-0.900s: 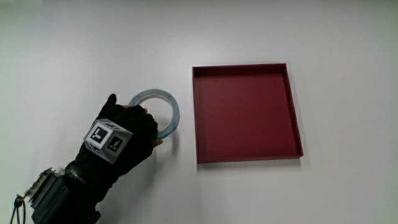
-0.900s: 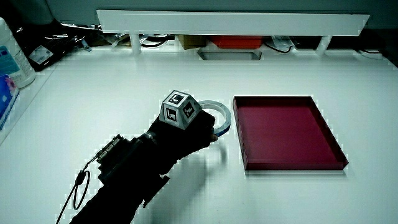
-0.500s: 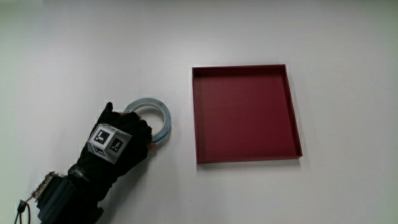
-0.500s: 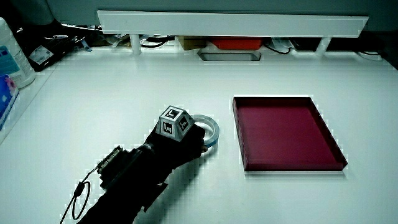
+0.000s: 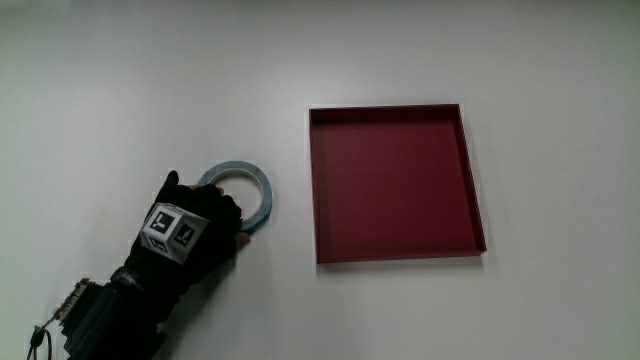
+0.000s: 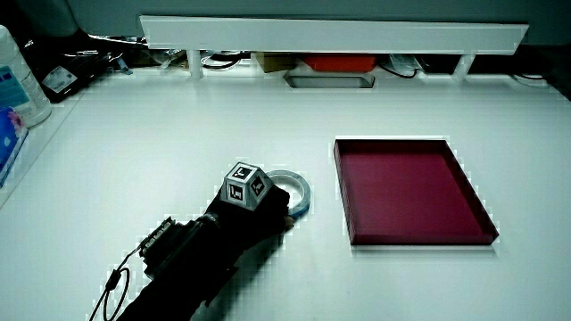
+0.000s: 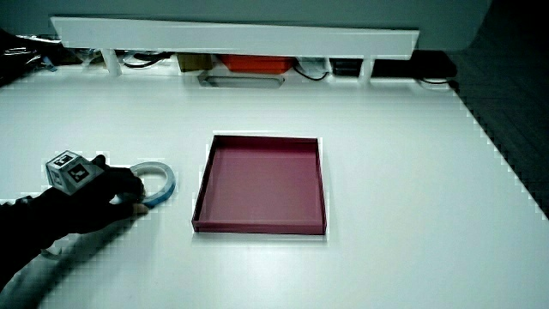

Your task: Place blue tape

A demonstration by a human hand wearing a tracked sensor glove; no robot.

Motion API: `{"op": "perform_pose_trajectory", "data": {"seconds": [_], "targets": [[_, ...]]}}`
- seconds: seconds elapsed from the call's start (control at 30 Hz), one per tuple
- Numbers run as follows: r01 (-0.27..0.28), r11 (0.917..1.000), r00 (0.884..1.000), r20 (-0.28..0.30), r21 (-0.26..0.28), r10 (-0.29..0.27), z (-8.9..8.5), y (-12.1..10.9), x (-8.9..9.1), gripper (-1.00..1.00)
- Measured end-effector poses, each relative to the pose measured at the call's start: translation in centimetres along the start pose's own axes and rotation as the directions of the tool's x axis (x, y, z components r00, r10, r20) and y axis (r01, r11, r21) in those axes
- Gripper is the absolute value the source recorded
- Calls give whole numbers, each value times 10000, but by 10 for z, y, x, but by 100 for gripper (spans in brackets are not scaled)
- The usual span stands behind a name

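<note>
The blue tape (image 5: 263, 190) is a pale blue ring lying flat on the white table, beside the dark red tray (image 5: 395, 180). It shows in both side views (image 6: 302, 185) (image 7: 165, 178). The hand (image 5: 205, 215), in a black glove with a patterned cube (image 5: 170, 231) on its back, rests on the part of the ring nearest the person, fingers curled over that rim. The hand also shows in both side views (image 6: 254, 209) (image 7: 107, 190). The tray (image 6: 410, 183) (image 7: 262, 184) holds nothing.
A low white partition (image 6: 330, 31) stands farther from the person than the tray, with a grey slot and small items under it. A white bottle with a blue label (image 6: 13, 85) stands at the table's edge.
The hand has drawn the tape a little toward the person and away from the tray. The ring has sunk from a tilted, lifted pose to lying flat on the table.
</note>
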Motion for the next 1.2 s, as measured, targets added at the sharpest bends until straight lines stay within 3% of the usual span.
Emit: {"op": "perform_pose_trajectory", "data": {"seconds": [0.03,0.07,0.13,0.2,0.37,0.4,0.43,0.63,0.83,0.87,0.9,0.97,1.03,1.1,1.17,1.2], "targets": [[-149,9998,9998,127,-108,150,-2,0,-2,0],[-136,9998,9998,-150,-152,134,2,-1,1,0],[-175,9996,9997,152,-199,178,-3,0,-2,-7],[-151,9998,9999,-26,-105,151,-1,-1,-1,-14],[-221,9995,9992,331,-203,228,-5,-1,-4,-31],[-153,9998,9999,49,-114,154,-3,-1,-3,-34],[-168,9998,9996,235,-146,171,-3,-1,-3,-38],[-257,9995,9996,69,-161,258,-2,-4,-5,-59],[-239,9977,9995,228,634,225,20,-20,-2,-79],[-22,9970,9995,321,774,-3,27,-23,-1,-83],[-221,9978,9941,1075,624,153,26,-27,-7,-86],[-171,9997,9822,1868,-166,199,37,-31,-8,-93],[-345,9948,9660,2521,-961,579,42,-38,-11,-100],[-732,9827,9413,3139,-1701,1245,39,-48,-16,-100],[-1240,9602,9061,3659,-2503,2124,36,-59,-22,-100],[-1254,9600,9063,3646,-2505,2135,39,-65,-21,-100]]}}
